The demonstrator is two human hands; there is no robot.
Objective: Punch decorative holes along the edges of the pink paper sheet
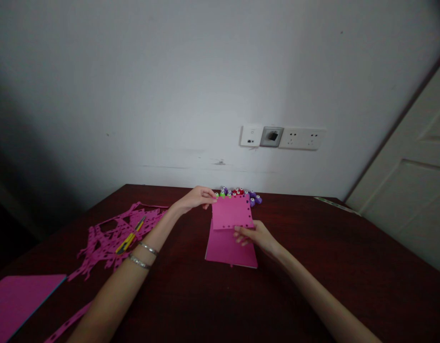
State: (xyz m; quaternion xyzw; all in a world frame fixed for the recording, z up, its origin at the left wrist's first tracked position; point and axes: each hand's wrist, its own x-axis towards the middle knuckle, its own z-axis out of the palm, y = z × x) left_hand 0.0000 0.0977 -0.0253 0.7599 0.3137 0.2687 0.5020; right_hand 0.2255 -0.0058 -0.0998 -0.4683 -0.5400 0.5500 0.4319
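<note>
Between my two hands is a pink sheet (232,212) with small holes punched along its edges, held up off the table. My left hand (198,197) pinches its upper left corner. At the lower right corner my right hand (257,236) grips it between thumb and fingers. Below and partly behind it lies a second pink sheet (229,247) on the dark table. Several small craft punches (255,197) in purple, red and green stand just behind the held sheet, which partly hides them.
Pink punched scraps (105,236) are heaped at the left, with a yellow utility knife (130,237) on top. A larger pink sheet (23,302) lies at the near left. A pale strip (337,205) rests at the far right edge. Wall sockets (302,138) are above the brown table (313,257).
</note>
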